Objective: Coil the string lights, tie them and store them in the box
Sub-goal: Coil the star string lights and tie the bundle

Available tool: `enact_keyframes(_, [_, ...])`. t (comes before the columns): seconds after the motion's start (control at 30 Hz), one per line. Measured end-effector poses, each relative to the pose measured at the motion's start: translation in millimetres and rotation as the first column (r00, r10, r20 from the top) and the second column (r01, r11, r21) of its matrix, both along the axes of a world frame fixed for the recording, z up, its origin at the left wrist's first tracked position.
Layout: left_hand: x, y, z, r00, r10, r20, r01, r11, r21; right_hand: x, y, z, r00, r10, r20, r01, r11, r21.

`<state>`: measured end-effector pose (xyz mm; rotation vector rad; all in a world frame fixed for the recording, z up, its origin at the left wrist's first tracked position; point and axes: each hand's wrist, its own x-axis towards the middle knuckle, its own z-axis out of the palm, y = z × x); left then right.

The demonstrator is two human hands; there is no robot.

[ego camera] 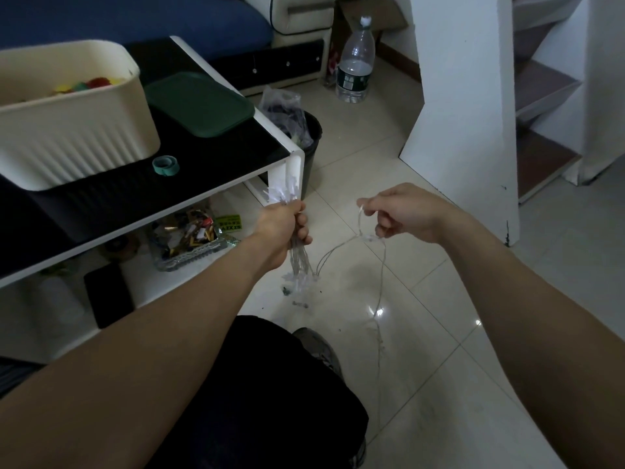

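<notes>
The string lights (297, 262) are being gripped as a bundle in the left hand (282, 228), fingers curled tight around them, out over the floor beside the table (216, 184). A loose strand is being pinched by the right hand (402, 211). The cream box (67, 130) is sitting open on the table.

The box (67, 130) runs off the left edge, its colourful contents mostly hidden.

Cream ribbed box (67, 137); dark green lid (199, 103); teal tape roll (165, 165); clear string lights (299, 262); black tabletop (209, 170).
</notes>
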<state>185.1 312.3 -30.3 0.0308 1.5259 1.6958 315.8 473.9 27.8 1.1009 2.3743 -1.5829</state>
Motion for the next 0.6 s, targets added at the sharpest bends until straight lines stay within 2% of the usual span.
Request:
enact_keyframes(0.1, [1,0,0,0.998,-0.048,-0.04,0.048,0.999,-0.011,-2,-6,6,1.0,-0.011,0.026,0.013,0.995,-0.101])
enact_keyframes(0.23, [4,0,2,0.983,-0.159,-0.09,0.159,0.987,-0.012,-5,-14,12,0.992,-0.111,-0.058,0.093,0.964,-0.251])
enact_keyframes(0.43, [15,-4,7,0.918,-0.387,-0.088,0.384,0.922,-0.043,-10,-21,14,0.982,-0.155,-0.107,0.122,0.956,-0.266])
enact_keyframes(0.53, [16,-3,6,0.913,-0.39,-0.117,0.383,0.92,-0.08,-10,-24,15,0.988,-0.128,-0.082,0.099,0.952,-0.291])
enact_keyframes(0.6, [15,-2,4,0.93,-0.34,-0.139,0.325,0.938,-0.122,-9,-24,15,0.99,-0.123,-0.069,0.096,0.947,-0.308])
